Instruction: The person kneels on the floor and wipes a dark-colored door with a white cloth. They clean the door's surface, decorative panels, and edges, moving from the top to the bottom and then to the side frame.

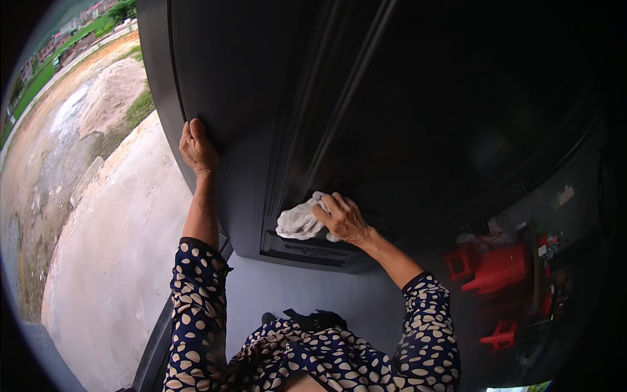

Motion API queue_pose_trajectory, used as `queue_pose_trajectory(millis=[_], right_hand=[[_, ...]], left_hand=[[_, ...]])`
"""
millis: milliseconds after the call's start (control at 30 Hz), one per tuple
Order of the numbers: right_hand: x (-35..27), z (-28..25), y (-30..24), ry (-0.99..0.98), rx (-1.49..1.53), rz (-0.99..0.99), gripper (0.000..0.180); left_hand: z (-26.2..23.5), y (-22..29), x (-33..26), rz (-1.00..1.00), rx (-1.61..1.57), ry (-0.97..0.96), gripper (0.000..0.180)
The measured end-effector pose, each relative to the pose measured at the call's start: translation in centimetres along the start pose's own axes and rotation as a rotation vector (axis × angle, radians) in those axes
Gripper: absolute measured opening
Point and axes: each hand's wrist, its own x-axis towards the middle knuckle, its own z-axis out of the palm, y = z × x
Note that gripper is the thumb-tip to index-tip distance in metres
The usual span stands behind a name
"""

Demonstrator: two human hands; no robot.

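A large dark door with raised moulding stands in front of me. My left hand is closed round its left edge, with the thumb along the near face and some fingers hidden behind. Lower on the door, my right hand grips a crumpled white cloth. The cloth is bunched beneath the fingers and lies against the lower part of the door, just above a small recessed panel.
Grey floor lies below the door. Pale concrete and a sand heap are outside at left. Red plastic stools and clutter stand at right. A dark frame runs beside my left sleeve.
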Motion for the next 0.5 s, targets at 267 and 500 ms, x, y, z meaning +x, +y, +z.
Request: queue_pose_trajectory(millis=[267, 500], right_hand=[[-0.8, -16.5, 3.5, 0.959, 0.579, 0.845, 0.042], [4.7, -8.8, 3.9, 0.770, -0.394, 0.356, 0.055]], left_hand=[[-1.3, -0.2, 1.9, 0.083, -0.024, 0.015, 0.056], [0.9, 0.1, 0.4, 0.010, -0.199, 0.017, 0.060]])
